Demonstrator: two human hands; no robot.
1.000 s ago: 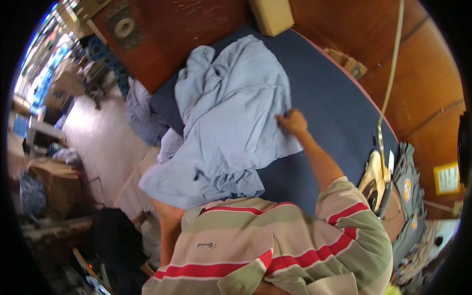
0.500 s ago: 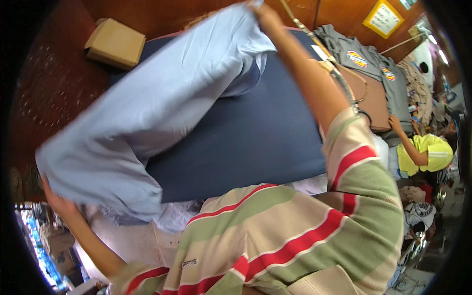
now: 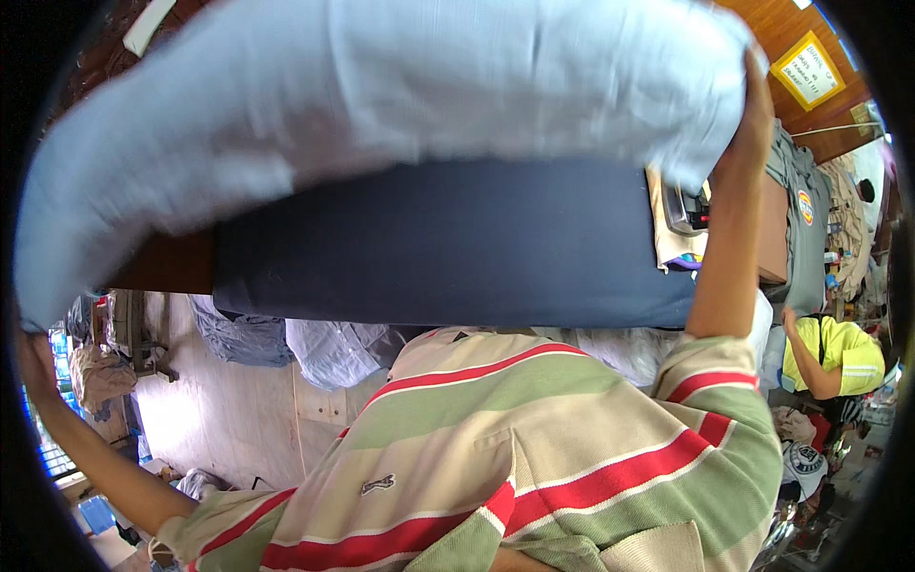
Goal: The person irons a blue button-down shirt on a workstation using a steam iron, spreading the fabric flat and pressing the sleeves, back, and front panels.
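Observation:
A long light blue garment (image 3: 457,76) is stretched wide across the upper part of the view, lifted above a navy padded ironing table (image 3: 457,248). My left hand (image 3: 38,367) grips its lower corner at the far left. At the upper right my right hand (image 3: 748,119) is closed on the other end, its fingers partly hidden by the cloth. The middle of the garment is smeared by motion, and its exact kind does not show. Beside my right forearm, a metal-edged appliance (image 3: 681,212) sits on a beige cloth at the table's right end.
Light blue clothing (image 3: 338,351) and darker blue clothing (image 3: 243,334) hang below the table's near edge. Grey garments (image 3: 803,205) lie on a brown surface to the right. A person in yellow (image 3: 839,353) works beyond it. A yellow-bordered notice (image 3: 808,71) is on the wooden wall.
The garment has swung from a slant to a wide spread, higher and closer. My right hand has moved right and down, my left hand further left. The appliance has come into view.

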